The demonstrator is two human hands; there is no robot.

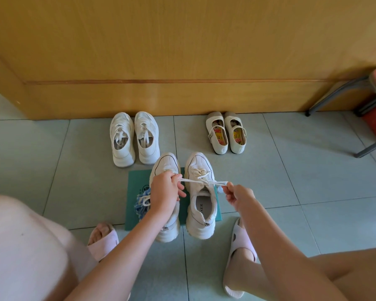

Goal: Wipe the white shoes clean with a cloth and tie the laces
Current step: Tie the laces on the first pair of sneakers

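— Pinched the lace (195,181) at both ends. Curled the left hand (165,190) round one strand, nipped the other in the right hand (237,195) between thumb and forefinger. Held it taut from fingers (176,177) to fingers, straight across the tongue of the shoe (201,213) below.

— Found the knot?

— Spotted it about midway between the fingers, slightly nearer the right ones. Could not tell bow from plain half-knot; too small.

— Reckoned the chief risk?

— Judged it a slip: gripped by so little on the right, might have lost that end under a harder pull and loosened everything. Might also have dragged the shoe sideways toward the stronger fingers, off the green mat (137,181) onto the floor tiles (74,170).

— Noticed anything under the left fingers?

— Saw the second shoe (166,161) directly beneath them, a loose lace end (144,200) dangling beside the wrist, and the blue cloth (139,208) just outside the palm. Could have caught that loose end or the cloth's fringe in the knot.

— Worried about the pairs beyond the fingertips?

— Discounted the white trainers (132,137) and strapped flats (226,132); stood well apart, against the wooden panel (182,51).
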